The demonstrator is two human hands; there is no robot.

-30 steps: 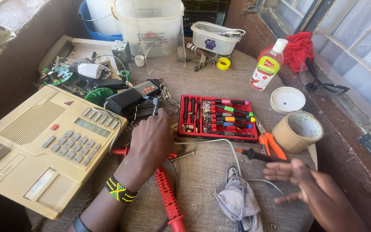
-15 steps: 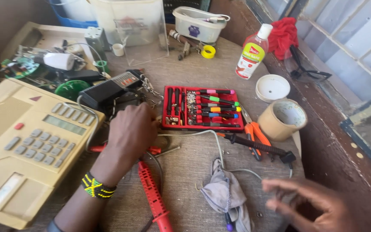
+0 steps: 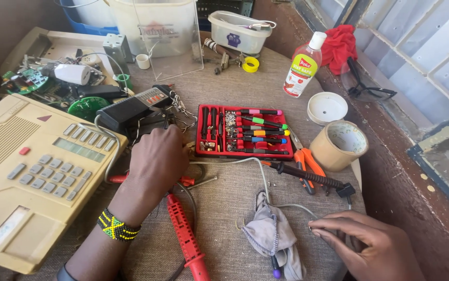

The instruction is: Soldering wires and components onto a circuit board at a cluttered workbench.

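Note:
My left hand, with a beaded wristband, lies palm down in the middle of the table. Its fingers curl over something small beside a black device and a bunch of keys; the hand hides what is under them. My right hand is at the lower right, its thumb and forefinger pinched on a thin grey cable next to a crumpled grey cloth. A black-handled soldering iron lies between the hands. A red probe tool lies below my left hand.
A beige desk phone fills the left. A red tray of screwdrivers, orange pliers, a tape roll, a white lid and a bottle sit right of centre. Circuit boards and plastic tubs stand at the back.
My right hand came down from a spread, raised pose to the grey cable by the cloth, and its fingers closed. My left hand stayed in place.

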